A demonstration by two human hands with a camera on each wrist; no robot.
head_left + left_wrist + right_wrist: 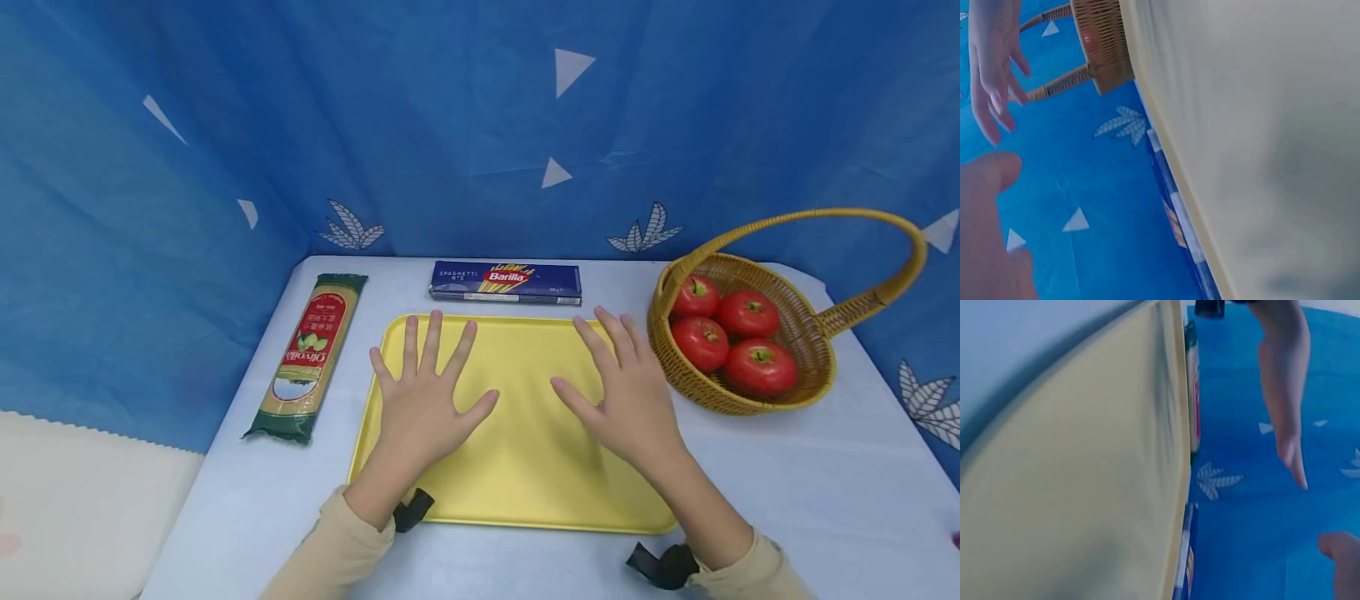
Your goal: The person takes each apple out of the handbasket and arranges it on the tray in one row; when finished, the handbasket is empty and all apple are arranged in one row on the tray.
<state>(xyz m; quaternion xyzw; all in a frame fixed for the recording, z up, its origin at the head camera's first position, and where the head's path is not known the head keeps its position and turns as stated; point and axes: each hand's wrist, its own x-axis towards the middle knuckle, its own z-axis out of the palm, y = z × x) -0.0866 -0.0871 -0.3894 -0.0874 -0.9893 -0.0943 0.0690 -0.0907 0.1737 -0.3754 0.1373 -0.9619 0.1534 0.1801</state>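
Note:
Both hands hover above a yellow tray [517, 500], palms down with fingers spread. The left hand [422, 406] is over the tray's left side and holds nothing. Over its right side is the right hand [632, 402], also holding nothing. Behind the tray lies a blue Barilla spaghetti box [506, 282]. To the left of the tray rests a green-ended pasta packet [307, 358] with a red label. In the left wrist view the right hand [997, 69] appears beyond the left thumb [1000, 169]. The right wrist view shows the left hand [1285, 394] at upper right.
A wicker basket [678, 367] with a tall handle stands at the table's right, holding several red apples [761, 367]. Blue patterned cloth [450, 125] hangs behind the white table [825, 500]. Black straps [663, 567] sit at the wrists.

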